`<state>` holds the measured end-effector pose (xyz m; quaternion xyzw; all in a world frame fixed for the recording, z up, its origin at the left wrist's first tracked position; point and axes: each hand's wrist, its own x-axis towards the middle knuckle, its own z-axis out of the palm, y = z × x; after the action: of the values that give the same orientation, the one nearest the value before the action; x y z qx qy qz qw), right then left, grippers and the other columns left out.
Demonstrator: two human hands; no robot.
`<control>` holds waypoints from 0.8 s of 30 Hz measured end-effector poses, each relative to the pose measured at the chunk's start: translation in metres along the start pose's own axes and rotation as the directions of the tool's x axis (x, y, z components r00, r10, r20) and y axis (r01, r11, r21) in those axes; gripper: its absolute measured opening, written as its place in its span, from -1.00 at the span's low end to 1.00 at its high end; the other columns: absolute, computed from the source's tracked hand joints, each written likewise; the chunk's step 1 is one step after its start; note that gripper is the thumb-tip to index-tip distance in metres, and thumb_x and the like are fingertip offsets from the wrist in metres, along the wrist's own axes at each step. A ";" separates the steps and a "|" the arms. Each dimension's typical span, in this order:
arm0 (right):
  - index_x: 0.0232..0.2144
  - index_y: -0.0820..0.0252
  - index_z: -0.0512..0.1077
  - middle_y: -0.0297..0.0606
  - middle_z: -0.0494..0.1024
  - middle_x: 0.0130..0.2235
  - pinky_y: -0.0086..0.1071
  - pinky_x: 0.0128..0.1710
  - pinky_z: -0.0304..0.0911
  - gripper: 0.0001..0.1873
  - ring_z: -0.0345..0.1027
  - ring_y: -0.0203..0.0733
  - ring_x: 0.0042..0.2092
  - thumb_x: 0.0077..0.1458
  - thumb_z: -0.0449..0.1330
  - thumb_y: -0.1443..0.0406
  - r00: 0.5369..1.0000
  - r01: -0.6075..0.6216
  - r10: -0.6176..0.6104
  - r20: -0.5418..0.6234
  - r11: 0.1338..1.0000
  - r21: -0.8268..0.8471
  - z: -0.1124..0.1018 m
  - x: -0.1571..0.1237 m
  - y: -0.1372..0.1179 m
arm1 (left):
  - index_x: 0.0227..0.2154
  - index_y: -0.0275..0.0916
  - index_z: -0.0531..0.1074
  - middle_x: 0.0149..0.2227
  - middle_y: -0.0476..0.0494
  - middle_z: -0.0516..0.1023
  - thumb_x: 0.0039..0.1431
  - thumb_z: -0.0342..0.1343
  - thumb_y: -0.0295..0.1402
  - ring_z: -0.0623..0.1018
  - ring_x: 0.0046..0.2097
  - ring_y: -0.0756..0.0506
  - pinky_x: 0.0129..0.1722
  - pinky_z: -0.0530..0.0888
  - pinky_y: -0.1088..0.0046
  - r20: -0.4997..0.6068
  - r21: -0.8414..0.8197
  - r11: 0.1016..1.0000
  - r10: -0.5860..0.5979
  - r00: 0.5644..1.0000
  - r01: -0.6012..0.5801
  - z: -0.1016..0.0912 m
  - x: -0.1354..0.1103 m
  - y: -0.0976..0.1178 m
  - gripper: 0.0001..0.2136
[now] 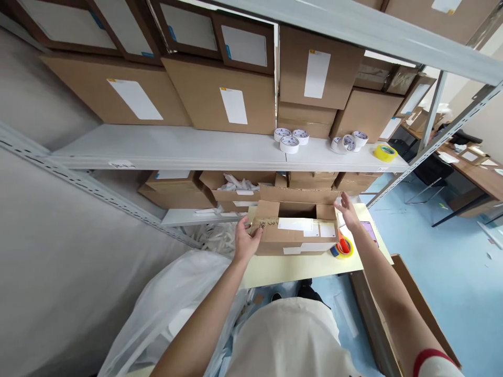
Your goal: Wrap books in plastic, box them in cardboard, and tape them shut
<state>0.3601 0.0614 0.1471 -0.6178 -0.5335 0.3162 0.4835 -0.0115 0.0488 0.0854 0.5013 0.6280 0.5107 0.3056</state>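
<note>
An open cardboard box (296, 235) with white labels on its front and dark handwriting at the left stands on a pale yellow tabletop (283, 267). Its back flap (301, 195) is raised, and a dark gap shows inside. My left hand (247, 240) is at the box's left front corner, thumb over the front and fingers curved along the side. At the right back corner, my right hand (347, 210) has its fingers stretched and apart, beside the raised flap; whether it touches cannot be told. Just right of the box lies a tape roll with an orange-red part (342, 247).
A grey shelf (188, 146) holds large cartons (236, 104), white tape rolls (290, 144) and a yellow tape roll (385, 152). A phone (369, 233) lies on the tabletop's right. White plastic sheeting (173, 303) hangs at left; an open carton (377, 324) stands on the floor at right.
</note>
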 end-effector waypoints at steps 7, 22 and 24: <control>-0.02 0.19 0.48 0.01 0.46 0.14 0.07 0.20 0.17 -0.35 0.31 0.09 0.19 0.11 0.08 -0.17 0.998 0.059 -0.061 -0.027 0.997 -0.049 0.014 -0.027 0.006 | 0.12 -0.17 0.21 0.10 -0.31 0.35 0.01 0.16 -0.32 0.51 0.03 -0.18 0.08 0.44 0.16 0.030 -0.024 0.999 0.026 0.999 -0.025 -0.003 -0.006 -0.002 -0.44; 0.25 0.09 0.27 -0.10 -0.05 0.42 -0.08 0.31 0.04 -0.34 -0.04 0.05 0.38 0.20 0.05 -0.06 0.994 0.096 -0.073 0.083 0.940 -0.327 0.022 -0.056 0.021 | 0.28 -0.19 0.20 0.34 -0.24 0.18 0.30 -0.14 -0.30 0.15 0.37 -0.28 0.31 -0.01 -0.08 0.651 0.535 0.468 0.302 0.696 -0.703 0.031 -0.014 0.083 -0.51; 0.28 0.06 0.21 -0.13 -0.05 0.42 -0.04 0.31 0.03 -0.32 -0.06 0.07 0.39 0.19 0.07 -0.05 0.991 0.129 -0.109 0.078 0.931 -0.342 0.018 -0.059 0.019 | 0.30 -0.19 0.17 0.34 -0.25 0.18 0.31 -0.15 -0.29 0.17 0.36 -0.27 0.31 -0.06 -0.11 0.665 0.538 0.452 0.291 0.687 -0.712 0.034 -0.013 0.084 -0.50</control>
<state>0.3367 0.0097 0.1161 -0.6502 -0.6310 0.2051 0.3702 0.0497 0.0459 0.1537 0.8581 0.4981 0.1199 0.0357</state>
